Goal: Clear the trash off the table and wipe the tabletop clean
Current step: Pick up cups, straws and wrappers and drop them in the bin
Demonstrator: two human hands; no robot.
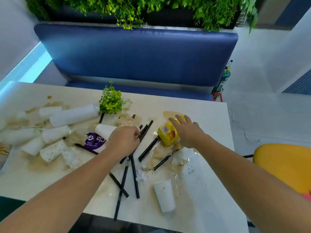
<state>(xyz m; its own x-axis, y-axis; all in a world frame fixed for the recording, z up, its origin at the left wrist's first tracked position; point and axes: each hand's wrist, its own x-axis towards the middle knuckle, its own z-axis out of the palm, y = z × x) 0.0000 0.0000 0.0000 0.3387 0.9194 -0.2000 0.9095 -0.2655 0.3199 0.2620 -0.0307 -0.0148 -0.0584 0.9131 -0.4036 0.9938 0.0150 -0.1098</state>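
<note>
The left hand [124, 138] curls round a few black straws [146, 128] on the stained counter [210, 118], with white cups [55, 134] lying to its left. The right hand [186, 130], fingers straight and spread, reaches over a yellow carton [166, 136].

Both bare forearms reach forward. The left hand [123, 140] curls its fingers round black straws [146, 130]; the right hand [187, 132] is held flat, palm down, fingers straight and spread.

A blue padded booth seat [134, 52] sits beneath trailing green foliage [134, 7]. At its right end stands a green fire extinguisher [224, 78]. A yellow chair [282, 162] is nearer.
</note>
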